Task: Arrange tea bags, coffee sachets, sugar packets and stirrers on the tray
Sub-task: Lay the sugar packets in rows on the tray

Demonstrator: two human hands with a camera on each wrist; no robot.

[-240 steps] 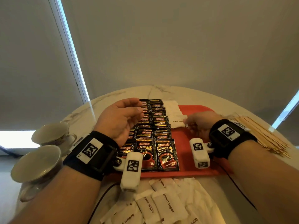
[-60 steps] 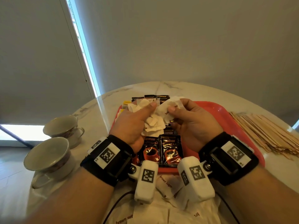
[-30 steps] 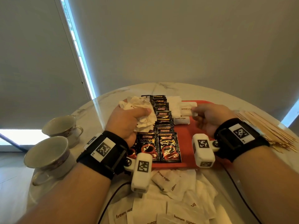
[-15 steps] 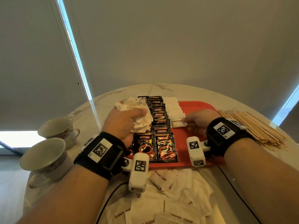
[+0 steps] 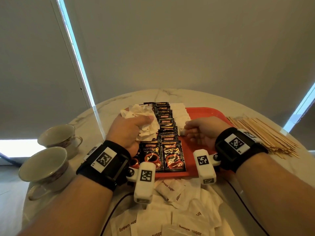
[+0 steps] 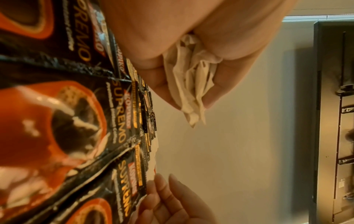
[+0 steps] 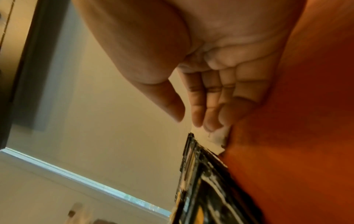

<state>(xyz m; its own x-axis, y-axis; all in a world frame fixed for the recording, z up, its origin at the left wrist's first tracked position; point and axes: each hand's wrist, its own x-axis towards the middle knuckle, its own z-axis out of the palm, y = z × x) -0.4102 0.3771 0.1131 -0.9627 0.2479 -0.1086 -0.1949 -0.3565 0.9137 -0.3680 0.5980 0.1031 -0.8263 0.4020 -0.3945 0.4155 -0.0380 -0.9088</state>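
Note:
A red tray (image 5: 204, 114) holds rows of black coffee sachets (image 5: 172, 155) and, to their right, a row of white sugar packets (image 5: 180, 114). My left hand (image 5: 134, 128) hovers over the tray's left side and grips a crumpled bunch of sugar packets (image 5: 136, 113), which shows between thumb and fingers in the left wrist view (image 6: 191, 84). My right hand (image 5: 189, 132) is low on the tray. Its fingertips (image 7: 210, 125) rest on one sugar packet (image 7: 216, 139) at the near end of the white row, thumb held apart.
Several loose brown sugar packets (image 5: 170, 189) lie on the marble table in front of the tray. A pile of wooden stirrers (image 5: 265, 135) lies to the tray's right. Two teacups (image 5: 44, 166) stand at the left edge.
The right hand took a packet from the left hand's bunch, carried it right and lowered it onto the end of the white row. The left hand kept its bunch.

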